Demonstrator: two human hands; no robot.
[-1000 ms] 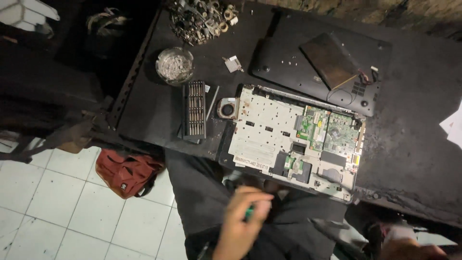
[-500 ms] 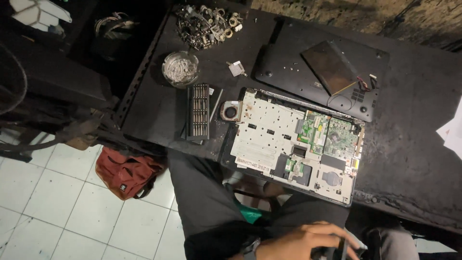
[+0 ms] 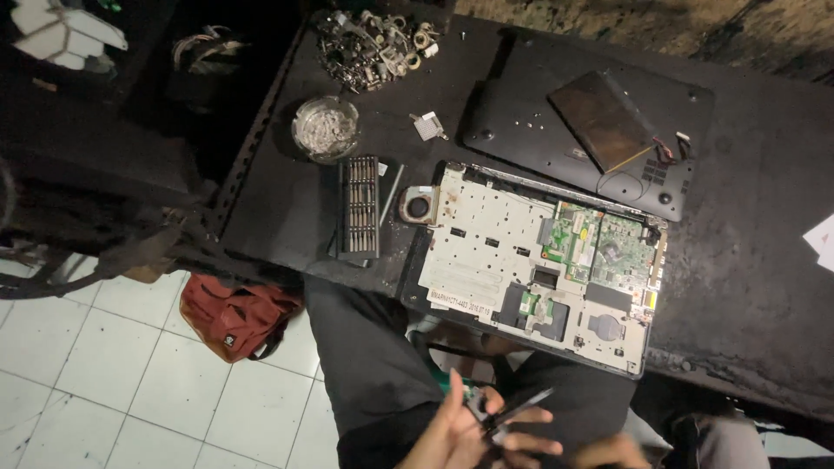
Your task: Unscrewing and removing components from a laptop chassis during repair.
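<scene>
While a small metal part [image 3: 476, 401] and a thin dark tool [image 3: 519, 408] sit pinched in the left hand [image 3: 460, 430] over the lap, below the opened laptop [image 3: 539, 260] on the table [image 3: 287, 208], the right hand [image 3: 612, 452] hovers beside; its grip I cannot tell. Steady alignment seems needed next.

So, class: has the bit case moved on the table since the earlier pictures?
No. The bit case lies beside the fan, below the ashtray, as before; only the camera shifted.

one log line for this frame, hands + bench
left hand: holds small part over lap | right hand: by thin dark tool | opened laptop: on bench, untouched | bit set: beside laptop
</scene>
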